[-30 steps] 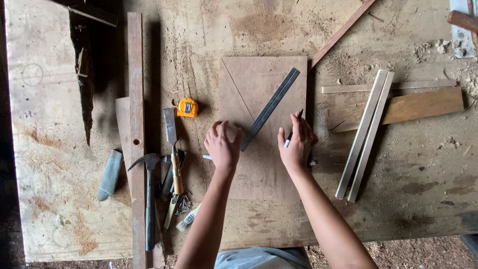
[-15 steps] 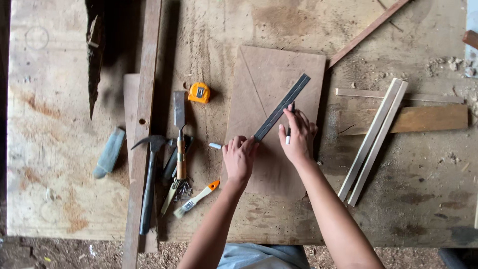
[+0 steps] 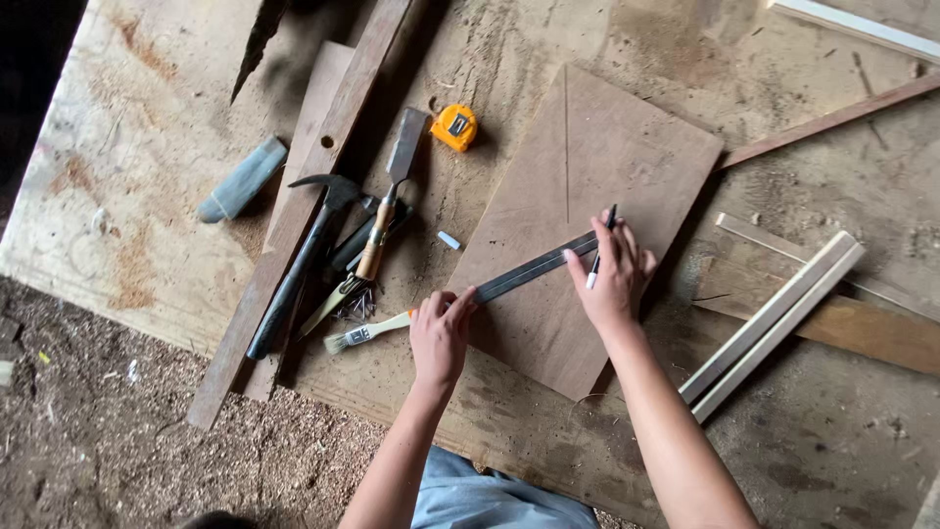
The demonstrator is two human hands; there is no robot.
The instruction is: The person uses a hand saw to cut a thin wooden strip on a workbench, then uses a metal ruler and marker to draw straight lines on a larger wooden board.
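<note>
We cannot see our palms, and the far right of the bench (image 3: 137, 137) is cut off. Our left hand (image 3: 441, 333) presses spread fingers flat on the near end of the steel ruler (image 3: 534, 269), gripping nothing. Our right hand (image 3: 615, 279) pins the ruler's other end and is closed on a pen (image 3: 599, 250), which seems to touch the board (image 3: 607, 147). The ruler lies slantwise across the board. A hammer (image 3: 294, 264), chisel (image 3: 387, 211), brush (image 3: 367, 331) and tape measure (image 3: 455, 127) crowd the left side; pale strips (image 3: 774, 323) lie to the right.

Soft, even daylight, faint shadows beside the tools, a dark upper-left corner, sharp focus, no glare.
</note>
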